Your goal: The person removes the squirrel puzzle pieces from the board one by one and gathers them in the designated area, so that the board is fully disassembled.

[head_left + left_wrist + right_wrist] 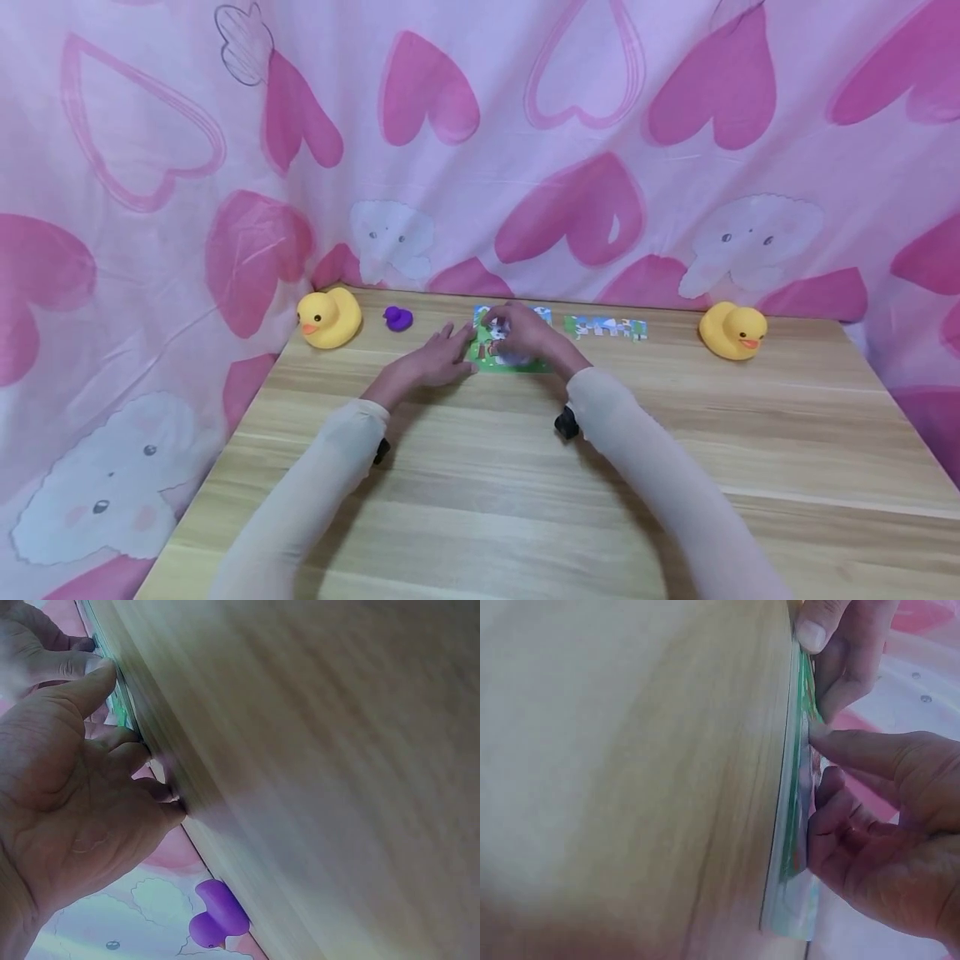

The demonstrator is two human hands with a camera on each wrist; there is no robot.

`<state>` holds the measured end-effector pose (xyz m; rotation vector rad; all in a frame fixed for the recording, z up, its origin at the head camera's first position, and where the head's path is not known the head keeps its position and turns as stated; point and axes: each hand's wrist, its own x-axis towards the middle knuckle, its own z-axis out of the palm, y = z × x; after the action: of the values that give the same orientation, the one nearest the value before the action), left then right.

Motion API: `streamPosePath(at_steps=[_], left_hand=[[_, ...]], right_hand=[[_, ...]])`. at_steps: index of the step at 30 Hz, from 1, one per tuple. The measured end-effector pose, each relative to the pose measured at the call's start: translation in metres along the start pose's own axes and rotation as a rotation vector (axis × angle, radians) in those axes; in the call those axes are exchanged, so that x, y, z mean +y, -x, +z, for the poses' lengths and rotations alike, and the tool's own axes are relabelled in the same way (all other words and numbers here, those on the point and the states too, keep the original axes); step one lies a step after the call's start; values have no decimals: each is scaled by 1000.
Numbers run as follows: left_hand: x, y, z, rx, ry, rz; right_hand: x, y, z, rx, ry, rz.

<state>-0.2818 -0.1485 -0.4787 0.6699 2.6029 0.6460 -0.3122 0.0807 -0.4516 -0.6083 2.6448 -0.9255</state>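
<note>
A small picture puzzle (517,365) with a grey-and-white animal on green lies flat near the table's back edge. At its left side, my left hand (442,358) touches the border with fingers extended and the thumb by the front corner. My right hand (525,331) bends over the picture from the right, its fingertips on the surface. Part of the animal shows in the gap between thumb and index finger. In the right wrist view the puzzle (799,795) appears edge-on, with the right hand (900,802) against it. The hand covers much of the picture.
Right of the puzzle lies a strip of loose puzzle pieces (606,327). A purple duck (398,318) and a yellow duck (330,318) stand to the left, another yellow duck (733,332) to the right. A pink heart-patterned curtain (480,167) hangs behind the wooden table (480,500).
</note>
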Motion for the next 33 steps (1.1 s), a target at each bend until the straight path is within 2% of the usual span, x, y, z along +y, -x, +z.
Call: streamPosePath(at_steps=[4,7,9,11,14,18,23,26,32,33], left_hand=[[9,4,-3,-12,4,-7],[24,12,-8,-27,-13,-22],[28,15,-10,-25,-20,-25],[26,14,-10,-23,-9,-28],[15,8,-6,-19,15,-24],[5,4,-3,-17,31,-17],[5,3,-1,-20,14,-17],[12,7,-5,-27,23,-27],[19,13,-11,-34,41,-8],[15,12,-9,-30,39,7]], right_hand=[[7,-3,-3,-63,-63,22],[10,-2,-6,-106,-102,38],[10,-2,-9,-123,-113,28],[9,-3,-11,-135,-121,17],[8,-6,-11,-139,-121,-4],[9,-7,-9,-126,-147,3],[14,-3,-7,-94,-161,-4],[17,-2,-6,-79,-159,-16],[19,4,-8,-62,-192,-35],[20,6,-9,-58,-199,-38]])
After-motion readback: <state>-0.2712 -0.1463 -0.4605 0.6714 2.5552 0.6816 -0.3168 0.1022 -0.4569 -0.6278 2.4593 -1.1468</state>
